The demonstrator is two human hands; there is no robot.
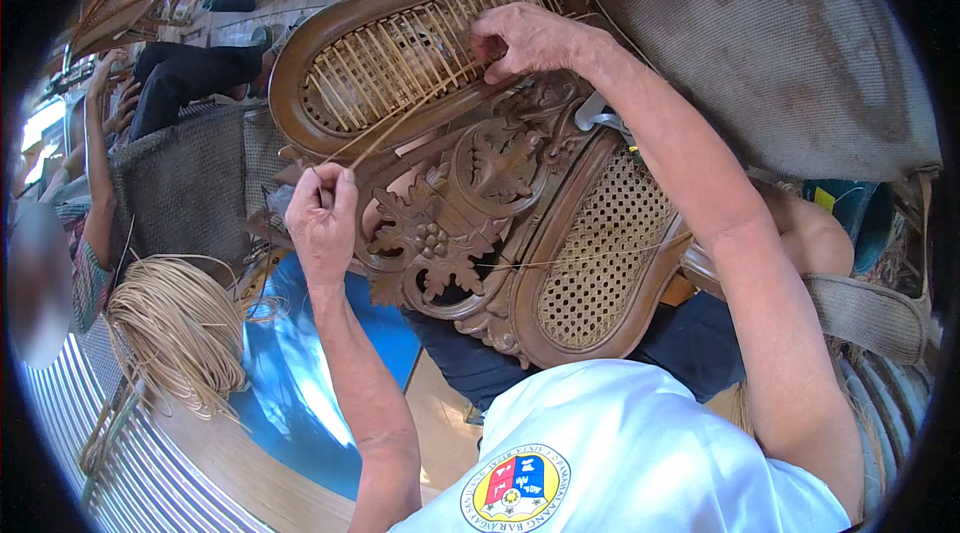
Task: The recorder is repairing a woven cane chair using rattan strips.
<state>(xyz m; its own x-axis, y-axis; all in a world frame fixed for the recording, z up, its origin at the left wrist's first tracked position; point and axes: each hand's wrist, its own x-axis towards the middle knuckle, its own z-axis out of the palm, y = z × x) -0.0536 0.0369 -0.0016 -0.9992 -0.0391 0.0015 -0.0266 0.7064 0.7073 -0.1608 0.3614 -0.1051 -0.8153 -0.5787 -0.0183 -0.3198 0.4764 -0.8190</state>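
A carved dark wooden chair frame (420, 243) with leaves and a grape cluster lies tilted across my lap. Its far oval panel (385, 68) is strung with spaced pale cane strands over its opening. My left hand (325, 218) is closed in a pinch on a cane strand (398, 125), just off the panel's near left edge. That strand runs taut up to the right along the panel. At its other end, my right hand (525, 41) is closed with fingertips against the strands; the exact grip is partly hidden. The nearer oval panel (605, 253) has finished open-hole cane weave.
A coil of pale cane (175, 333) lies at left beside a blue sheet (300, 363). Another person's arm (98, 163) and dark trousers (190, 78) show at far left. Coarse brown cloth (760, 43) covers the upper right. A dark green bucket (862, 218) stands at right.
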